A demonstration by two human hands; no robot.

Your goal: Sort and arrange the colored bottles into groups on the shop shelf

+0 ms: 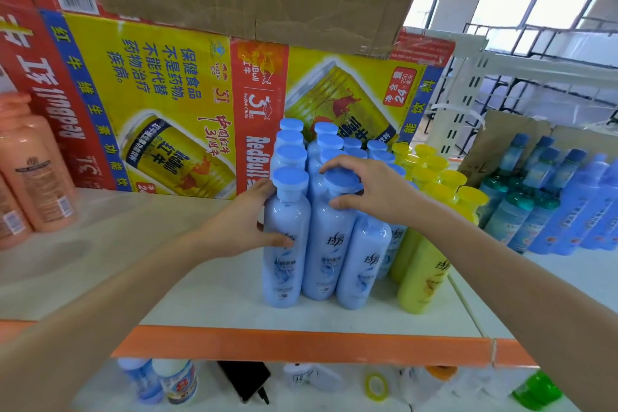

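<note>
Shelf [200,294]: left grip [240,224] wraps front blue bottle [284,274]; right grip [371,191] clasps neighbouring bottle [324,251].

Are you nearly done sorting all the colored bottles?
Mostly. Light blue bottles, yellow bottles and dark blue bottles already stand grouped on the shelf, orange bottles far left. The left hand holds the front blue bottle; the right hand holds its neighbour's cap. Left: tidying these front ones, perhaps.
</note>
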